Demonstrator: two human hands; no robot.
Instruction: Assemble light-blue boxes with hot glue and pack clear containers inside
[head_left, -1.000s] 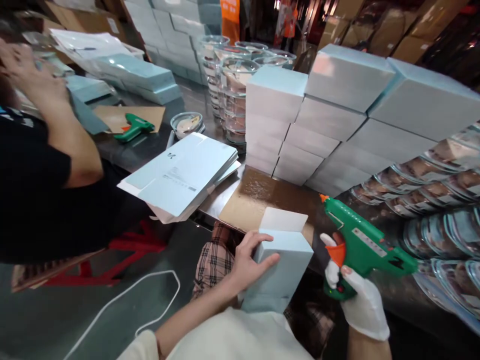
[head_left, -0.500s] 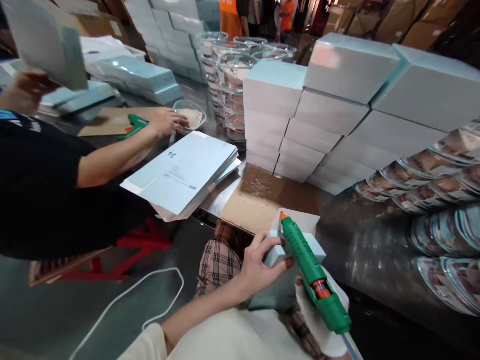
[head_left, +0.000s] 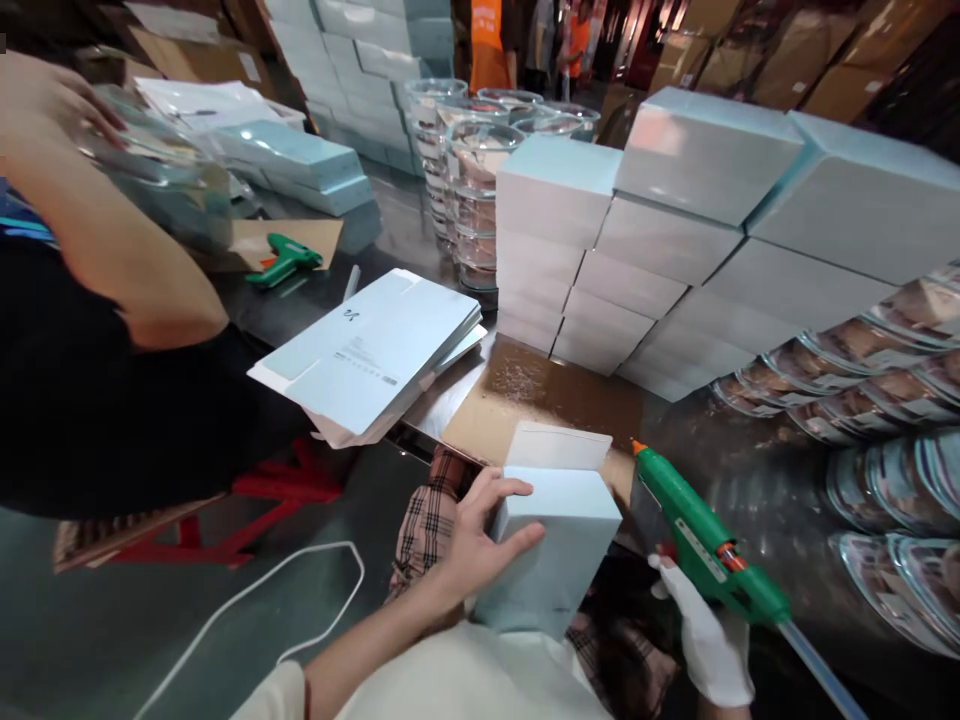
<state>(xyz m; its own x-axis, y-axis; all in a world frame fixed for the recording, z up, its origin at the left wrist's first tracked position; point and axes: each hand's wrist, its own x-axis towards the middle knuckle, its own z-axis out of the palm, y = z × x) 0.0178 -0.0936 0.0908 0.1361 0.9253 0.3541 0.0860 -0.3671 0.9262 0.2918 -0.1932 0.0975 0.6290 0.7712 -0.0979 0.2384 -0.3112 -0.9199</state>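
My bare left hand (head_left: 480, 540) grips the left side of a pale blue cardboard box (head_left: 559, 530) that stands on my lap. Its fingers lie over the top edge and the thumb presses the near face. A flap (head_left: 562, 447) sticks out from the far edge of the box's top. In a white glove, my right hand (head_left: 705, 635) holds a green hot glue gun (head_left: 709, 535) with an orange nozzle and a long clear glue stick out of its back. The gun is to the right of the box, apart from it, its nozzle toward the stained cardboard sheet (head_left: 487, 405).
A stack of flat printed cartons (head_left: 375, 340) lies left of the sheet. Boxes (head_left: 667, 250) and clear round tubs (head_left: 480, 210) are piled behind, more tubs (head_left: 885, 370) at right. A co-worker's arm (head_left: 97, 190) is at left, near another green glue gun (head_left: 285, 260).
My right hand has moved the glue gun right, away from the box, whose top now shows more fully. The co-worker's hand has left the table; a clear tub is now at far left.
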